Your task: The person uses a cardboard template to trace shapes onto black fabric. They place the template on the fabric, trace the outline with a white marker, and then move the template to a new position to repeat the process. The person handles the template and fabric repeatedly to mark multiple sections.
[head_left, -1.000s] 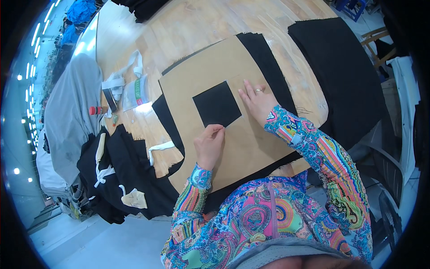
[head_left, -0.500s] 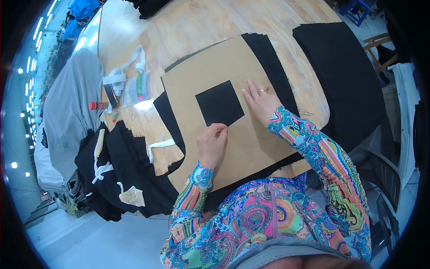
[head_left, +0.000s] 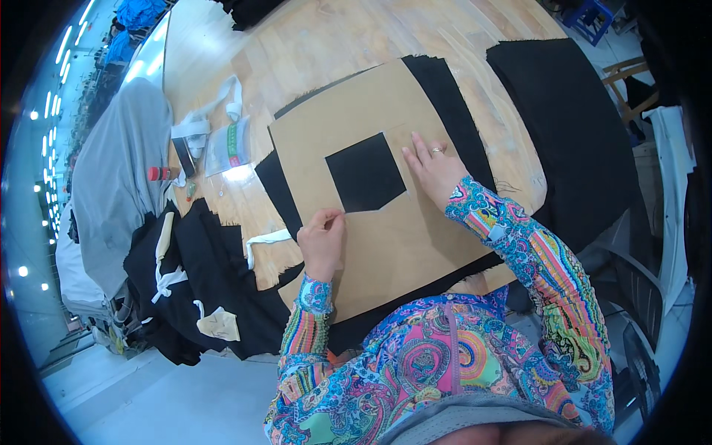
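Observation:
A large tan cardboard template (head_left: 415,237) lies flat over black fabric (head_left: 452,111) on the wooden table. Through the template's five-sided cutout the black cloth beneath shows. My left hand (head_left: 322,241) is pinched closed at the lower left corner of that cutout; whatever sits between the fingertips is too small to make out. To the right of the cutout, my right hand (head_left: 436,167) rests flat on the cardboard with its fingers stretched out, a ring on one of them.
A folded stack of black cloth (head_left: 564,126) lies at the table's right. At left are a clear plastic packet (head_left: 228,148), white strap (head_left: 194,126), red-capped item (head_left: 158,173), more black fabric (head_left: 211,259) and a grey cloth-covered shape (head_left: 122,163).
My left hand has slid left along the cutout's lower edge, from its bottom point to its lower left corner. My right hand stays in place on the template.

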Action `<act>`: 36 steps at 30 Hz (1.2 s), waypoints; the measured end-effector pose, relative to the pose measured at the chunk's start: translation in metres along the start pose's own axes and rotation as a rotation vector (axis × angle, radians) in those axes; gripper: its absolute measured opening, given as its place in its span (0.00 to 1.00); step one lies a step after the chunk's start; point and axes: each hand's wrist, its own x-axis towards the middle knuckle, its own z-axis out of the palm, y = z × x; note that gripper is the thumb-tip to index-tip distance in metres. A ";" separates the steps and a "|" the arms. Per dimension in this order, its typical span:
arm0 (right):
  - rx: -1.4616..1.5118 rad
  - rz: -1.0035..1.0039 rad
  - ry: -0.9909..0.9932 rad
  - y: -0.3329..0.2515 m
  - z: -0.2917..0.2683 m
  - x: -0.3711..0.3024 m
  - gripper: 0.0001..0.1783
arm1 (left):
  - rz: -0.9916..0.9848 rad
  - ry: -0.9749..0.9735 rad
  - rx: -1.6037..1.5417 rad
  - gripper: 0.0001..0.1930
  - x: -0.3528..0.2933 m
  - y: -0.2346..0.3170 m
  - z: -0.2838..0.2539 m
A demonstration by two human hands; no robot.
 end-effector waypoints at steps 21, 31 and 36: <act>0.015 0.028 0.043 -0.001 0.008 0.000 0.34 | 0.135 -0.199 -0.253 0.05 0.006 0.066 0.061; 0.031 0.024 0.045 0.000 0.009 0.000 0.36 | 0.200 -0.192 -0.161 0.04 0.007 0.072 0.063; 0.014 0.004 0.048 0.000 0.009 0.001 0.35 | 0.207 -0.182 -0.099 0.04 0.004 0.062 0.052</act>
